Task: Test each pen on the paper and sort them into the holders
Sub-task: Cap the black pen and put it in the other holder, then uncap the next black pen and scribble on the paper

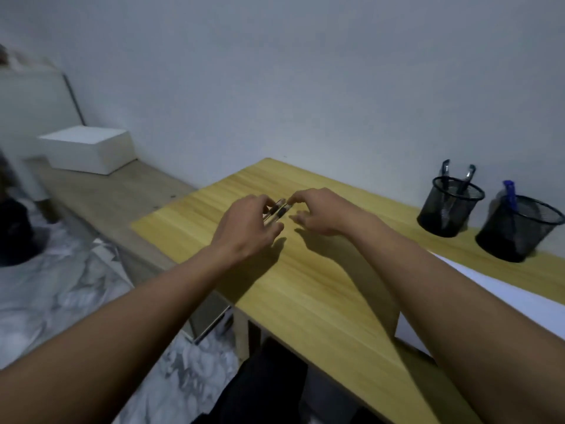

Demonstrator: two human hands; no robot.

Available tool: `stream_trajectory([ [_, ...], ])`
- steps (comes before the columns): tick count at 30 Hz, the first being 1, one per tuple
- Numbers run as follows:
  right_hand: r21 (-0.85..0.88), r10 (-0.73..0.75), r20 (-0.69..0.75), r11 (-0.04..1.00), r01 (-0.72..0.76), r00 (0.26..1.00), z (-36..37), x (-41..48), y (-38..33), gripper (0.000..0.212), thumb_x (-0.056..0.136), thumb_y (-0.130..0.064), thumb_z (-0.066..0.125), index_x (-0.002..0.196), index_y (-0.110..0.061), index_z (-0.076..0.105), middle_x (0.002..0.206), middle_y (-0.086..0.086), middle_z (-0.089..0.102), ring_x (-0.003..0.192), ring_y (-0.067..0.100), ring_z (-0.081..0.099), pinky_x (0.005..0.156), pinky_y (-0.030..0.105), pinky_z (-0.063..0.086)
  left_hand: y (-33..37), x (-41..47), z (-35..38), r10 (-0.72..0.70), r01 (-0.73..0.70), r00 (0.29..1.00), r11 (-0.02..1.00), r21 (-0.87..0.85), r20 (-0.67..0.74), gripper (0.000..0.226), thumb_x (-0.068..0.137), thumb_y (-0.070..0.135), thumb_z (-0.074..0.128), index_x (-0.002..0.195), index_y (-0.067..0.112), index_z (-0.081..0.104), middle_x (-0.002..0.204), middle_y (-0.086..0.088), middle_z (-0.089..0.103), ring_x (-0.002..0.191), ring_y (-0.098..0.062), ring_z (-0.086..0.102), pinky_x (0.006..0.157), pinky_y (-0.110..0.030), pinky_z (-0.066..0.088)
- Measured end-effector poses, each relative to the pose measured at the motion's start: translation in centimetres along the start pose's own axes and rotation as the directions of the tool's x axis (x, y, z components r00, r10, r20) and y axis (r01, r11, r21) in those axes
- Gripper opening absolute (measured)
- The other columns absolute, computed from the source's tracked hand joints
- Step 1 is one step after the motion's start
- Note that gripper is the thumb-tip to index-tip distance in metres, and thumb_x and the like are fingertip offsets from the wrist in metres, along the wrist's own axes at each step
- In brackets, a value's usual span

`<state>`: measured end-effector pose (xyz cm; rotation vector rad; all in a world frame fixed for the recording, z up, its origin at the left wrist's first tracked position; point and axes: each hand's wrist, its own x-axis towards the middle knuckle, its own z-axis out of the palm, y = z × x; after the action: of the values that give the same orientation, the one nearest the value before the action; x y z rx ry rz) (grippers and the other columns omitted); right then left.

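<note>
The left hand point(247, 223) is closed around a small bundle of pens point(276, 211) above the surface point(321, 286), long axes pointing away-right, while the right hand point(318, 211) pinches one pen's far end, with both holders point(449, 206) well to the right.

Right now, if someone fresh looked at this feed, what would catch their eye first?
Most likely the two hands meeting mid-table: the left hand grips a small bunch of pens while the right hand pinches at their far tips. Next, the two black mesh holders at the right edge, the nearer holder with a blue pen, the farther holder with dark pens. White paper lies at the right.
</note>
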<state>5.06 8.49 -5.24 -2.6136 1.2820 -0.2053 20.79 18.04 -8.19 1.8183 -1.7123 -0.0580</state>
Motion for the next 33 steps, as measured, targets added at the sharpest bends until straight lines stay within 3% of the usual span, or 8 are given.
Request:
stream_trajectory([
  [3, -0.003, -0.038, -0.027, 0.999, 0.038, 0.999, 2.4, 1.2, -1.1, 0.033, 0.097, -0.022, 0.057, 0.125, -0.036, 0.066, 0.112, 0.001, 0.068, 0.091, 0.021, 0.060, 0.080, 0.037, 0.053, -0.8, -1.1, 0.1, -0.031, 0.031, 1.000, 0.999, 0.019, 0.001, 0.039, 0.082, 0.041, 0.070, 0.115, 0.019, 0.067, 0.108, -0.002, 0.067, 0.090, -0.018, 0.064, 0.081, -0.039, 0.055],
  [8, -0.057, -0.122, -0.042, 0.991, 0.119, 0.992, 4.0, 2.1, -0.6, 0.021, 0.096, -0.022, 0.054, 0.105, -0.033, 0.069, 0.110, -0.006, 0.067, 0.098, 0.022, 0.064, 0.085, 0.046, 0.058, -1.4, -1.7, 0.5, -0.071, 0.069, 0.997, 0.994, 0.080, 0.023, 0.031, 0.085, 0.039, 0.070, 0.107, 0.017, 0.073, 0.095, -0.002, 0.067, 0.085, -0.020, 0.062, 0.074, -0.037, 0.053],
  [12, -0.120, -0.173, -0.065, 0.979, 0.164, 0.983, 3.6, 1.8, -0.1, 0.021, 0.095, -0.020, 0.061, 0.088, -0.040, 0.059, 0.096, -0.011, 0.051, 0.108, 0.021, 0.054, 0.087, 0.047, 0.055, -1.0, -1.8, 0.8, -0.064, 0.061, 0.997, 0.995, 0.075, 0.039, 0.024, 0.089, 0.034, 0.067, 0.103, 0.016, 0.075, 0.091, -0.002, 0.073, 0.080, -0.017, 0.065, 0.071, -0.032, 0.053],
  [18, -0.086, -0.173, -0.083, 0.982, 0.166, 0.981, 3.2, 0.3, 1.3, 0.015, 0.091, -0.026, 0.057, 0.083, -0.038, 0.053, 0.087, -0.012, 0.059, 0.084, 0.019, 0.062, 0.073, 0.047, 0.058, -0.1, -1.9, 0.8, -0.013, 0.009, 0.999, 0.996, 0.087, 0.047, 0.019, 0.093, 0.025, 0.063, 0.101, 0.014, 0.076, 0.091, -0.005, 0.071, 0.082, -0.021, 0.065, 0.075, -0.039, 0.056],
  [22, -0.081, -0.115, -0.086, 0.991, 0.108, 0.990, 1.8, -1.6, 1.7, 0.015, 0.093, -0.025, 0.055, 0.100, -0.035, 0.063, 0.099, -0.004, 0.066, 0.091, 0.023, 0.064, 0.078, 0.045, 0.058, 0.8, -1.0, 0.0, 0.092, -0.094, 0.996, 0.989, 0.118, 0.019, 0.019, 0.094, 0.019, 0.061, 0.103, 0.011, 0.075, 0.095, -0.008, 0.065, 0.086, -0.026, 0.061, 0.075, -0.039, 0.052],
  [27, -0.095, 0.000, -0.156, 0.995, -0.014, 0.988, -1.0, -5.0, 3.0, 0.020, 0.100, -0.019, 0.058, 0.115, -0.014, 0.071, 0.115, 0.009, 0.068, 0.107, 0.029, 0.061, 0.086, 0.041, 0.051, 4.0, 1.0, -0.7, 0.198, -0.195, 0.976, 0.980, 0.043, -0.085, 0.018, 0.093, 0.023, 0.064, 0.107, 0.015, 0.071, 0.096, 0.000, 0.060, 0.084, -0.018, 0.059, 0.075, -0.029, 0.044],
  [30, 0.064, 0.135, -0.276, 0.990, -0.122, 0.952, -2.6, -7.9, 4.1, 0.018, 0.100, -0.022, 0.062, 0.112, -0.012, 0.071, 0.112, 0.009, 0.070, 0.103, 0.027, 0.063, 0.088, 0.040, 0.051, 6.8, 2.2, 0.0, 0.155, -0.178, 0.976, 0.972, -0.152, -0.152, 0.037, 0.092, 0.026, 0.067, 0.127, 0.018, 0.059, 0.111, 0.001, 0.060, 0.085, -0.013, 0.061, 0.082, -0.029, 0.048],
  [33, 0.312, 0.314, -0.404, 0.930, -0.194, 0.859, -3.8, -10.6, 5.1, 0.015, 0.098, -0.025, 0.065, 0.107, -0.015, 0.073, 0.104, 0.004, 0.072, 0.092, 0.022, 0.066, 0.082, 0.035, 0.052, 10.2, 2.8, 1.4, 0.105, -0.125, 0.992, 0.928, -0.352, -0.075, 0.051, 0.091, 0.029, 0.068, 0.138, 0.019, 0.049, 0.112, 0.002, 0.062, 0.088, -0.014, 0.064, 0.075, -0.028, 0.049],
])
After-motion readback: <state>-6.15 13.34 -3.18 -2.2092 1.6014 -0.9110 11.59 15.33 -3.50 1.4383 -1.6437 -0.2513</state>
